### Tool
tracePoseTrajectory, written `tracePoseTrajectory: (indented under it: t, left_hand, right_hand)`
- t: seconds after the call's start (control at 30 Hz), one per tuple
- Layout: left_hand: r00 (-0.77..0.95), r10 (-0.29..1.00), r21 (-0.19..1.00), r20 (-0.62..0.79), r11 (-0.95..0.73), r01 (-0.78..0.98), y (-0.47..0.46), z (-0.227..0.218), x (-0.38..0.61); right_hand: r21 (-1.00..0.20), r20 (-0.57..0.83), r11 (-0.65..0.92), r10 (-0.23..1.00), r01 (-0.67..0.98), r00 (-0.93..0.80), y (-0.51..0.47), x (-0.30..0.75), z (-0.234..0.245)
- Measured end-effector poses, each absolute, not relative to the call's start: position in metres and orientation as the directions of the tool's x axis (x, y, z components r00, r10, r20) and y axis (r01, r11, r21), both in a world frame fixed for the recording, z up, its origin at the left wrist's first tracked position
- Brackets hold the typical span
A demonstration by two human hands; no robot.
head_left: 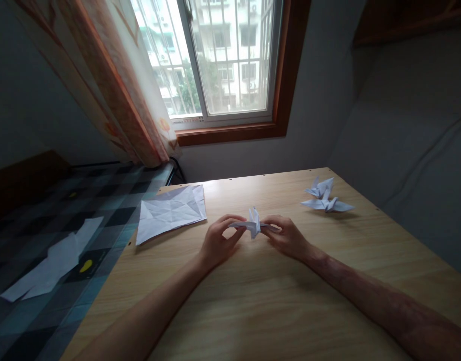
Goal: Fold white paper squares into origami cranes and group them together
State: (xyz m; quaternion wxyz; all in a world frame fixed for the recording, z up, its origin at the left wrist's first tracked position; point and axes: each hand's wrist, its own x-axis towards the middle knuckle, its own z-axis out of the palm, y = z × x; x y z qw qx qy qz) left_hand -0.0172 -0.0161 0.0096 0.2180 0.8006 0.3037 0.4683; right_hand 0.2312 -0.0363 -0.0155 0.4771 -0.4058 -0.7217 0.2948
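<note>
A white origami crane (pixel 254 224) is held between my two hands, over the middle of the wooden table (pixel 230 311). My left hand (pixel 221 240) pinches one wing between thumb and fingers. On the other side, my right hand (pixel 285 234) grips the opposite wing, its fingertips partly hidden by the hand. The crane's narrow neck and tail points stick up in the centre. Two more white paper cranes rest at the far right of the table: a front crane (pixel 328 204) with wings spread, and a back crane (pixel 320 187) close behind it.
Creased white paper sheets (pixel 172 210) lie at the table's back left corner. Left of the table is a bed with a checked cover (pixel 113 215), bearing white paper strips (pixel 61 260). A curtain (pixel 113 75) hangs beside the barred window (pixel 234 60). Walls stand behind and to the right.
</note>
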Motion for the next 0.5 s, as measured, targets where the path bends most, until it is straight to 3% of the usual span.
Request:
tracePoseTrajectory:
  t: [0.17, 0.33, 0.5]
  left_hand:
    - [0.434, 0.668, 0.592, 0.604, -0.741, 0.318, -0.010, 0.006, -0.021]
    - [0.524, 0.658, 0.550, 0.541, -0.748, 0.373, -0.004, -0.001, -0.027]
    - [0.560, 0.578, 0.425, 0.594, -0.816, 0.391, 0.001, -0.001, -0.031]
  right_hand:
    - [-0.591, 0.581, 0.670, 0.740, 0.450, -0.340, -0.030, 0.237, -0.014]
    - [-0.489, 0.612, 0.737, 0.671, 0.467, -0.418, -0.027, 0.239, -0.010]
    - [-0.391, 0.639, 0.772, 0.620, 0.502, -0.456, -0.026, 0.251, -0.006]
